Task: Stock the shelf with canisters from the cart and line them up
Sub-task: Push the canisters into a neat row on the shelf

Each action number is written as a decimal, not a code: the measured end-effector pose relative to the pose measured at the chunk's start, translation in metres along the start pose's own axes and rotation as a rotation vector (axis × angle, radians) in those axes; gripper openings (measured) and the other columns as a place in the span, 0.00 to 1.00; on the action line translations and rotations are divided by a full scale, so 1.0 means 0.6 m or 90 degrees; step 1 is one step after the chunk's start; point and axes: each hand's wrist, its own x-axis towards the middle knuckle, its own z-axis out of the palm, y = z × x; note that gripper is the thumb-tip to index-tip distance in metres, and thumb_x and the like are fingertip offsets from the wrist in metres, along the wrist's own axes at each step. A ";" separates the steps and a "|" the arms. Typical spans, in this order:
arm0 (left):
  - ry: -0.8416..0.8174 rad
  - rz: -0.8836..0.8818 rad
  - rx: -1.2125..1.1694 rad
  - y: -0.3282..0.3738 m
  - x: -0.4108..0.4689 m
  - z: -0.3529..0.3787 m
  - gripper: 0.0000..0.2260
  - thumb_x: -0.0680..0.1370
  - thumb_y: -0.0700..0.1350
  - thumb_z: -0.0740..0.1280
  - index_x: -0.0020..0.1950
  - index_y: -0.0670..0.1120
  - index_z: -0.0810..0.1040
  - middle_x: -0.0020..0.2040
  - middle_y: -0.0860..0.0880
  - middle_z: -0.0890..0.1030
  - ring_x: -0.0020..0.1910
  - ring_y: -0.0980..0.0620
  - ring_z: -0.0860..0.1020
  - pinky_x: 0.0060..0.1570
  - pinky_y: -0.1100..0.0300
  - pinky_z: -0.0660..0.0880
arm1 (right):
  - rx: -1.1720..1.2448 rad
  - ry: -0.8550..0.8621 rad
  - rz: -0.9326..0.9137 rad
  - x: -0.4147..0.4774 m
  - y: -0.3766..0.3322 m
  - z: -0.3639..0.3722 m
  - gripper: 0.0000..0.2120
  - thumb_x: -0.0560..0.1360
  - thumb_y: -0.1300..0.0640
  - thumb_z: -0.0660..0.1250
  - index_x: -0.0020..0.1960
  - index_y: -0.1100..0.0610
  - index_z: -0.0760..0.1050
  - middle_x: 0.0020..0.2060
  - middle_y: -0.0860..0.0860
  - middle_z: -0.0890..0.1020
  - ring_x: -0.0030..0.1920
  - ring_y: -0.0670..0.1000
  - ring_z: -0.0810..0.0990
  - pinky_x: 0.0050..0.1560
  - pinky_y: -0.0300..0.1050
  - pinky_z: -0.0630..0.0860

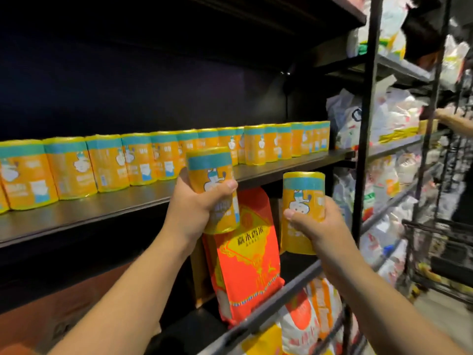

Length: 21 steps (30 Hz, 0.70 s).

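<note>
Held: one canister (208,165) in the left hand (194,208), another canister (303,188) in the right hand (317,226). Shelved canisters (143,160) on the shelf (115,203): roughly fifteen, too blurred to count exactly. One red bag (245,265).

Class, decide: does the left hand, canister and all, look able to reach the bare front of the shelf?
Probably yes: the left hand holds its canister right at the shelf edge, with nothing between.
</note>
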 end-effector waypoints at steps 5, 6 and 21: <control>0.086 0.011 0.117 -0.017 0.110 0.047 0.35 0.63 0.52 0.82 0.67 0.50 0.73 0.57 0.50 0.84 0.53 0.50 0.84 0.54 0.43 0.82 | -0.001 -0.068 -0.070 0.135 0.001 -0.008 0.32 0.60 0.48 0.80 0.61 0.49 0.72 0.46 0.47 0.85 0.47 0.48 0.85 0.42 0.45 0.81; 0.115 0.021 0.160 -0.025 0.131 0.056 0.35 0.63 0.53 0.82 0.66 0.51 0.72 0.57 0.51 0.83 0.54 0.51 0.84 0.54 0.43 0.82 | -0.010 -0.076 -0.091 0.166 0.002 -0.009 0.33 0.60 0.46 0.80 0.62 0.47 0.72 0.48 0.47 0.85 0.49 0.49 0.85 0.46 0.48 0.82; 0.206 -0.144 0.542 -0.077 0.240 0.051 0.41 0.69 0.60 0.78 0.73 0.48 0.60 0.63 0.51 0.75 0.59 0.49 0.76 0.62 0.51 0.74 | -0.076 -0.214 -0.155 0.417 0.058 0.065 0.40 0.61 0.46 0.84 0.66 0.49 0.69 0.56 0.45 0.83 0.55 0.46 0.83 0.56 0.54 0.83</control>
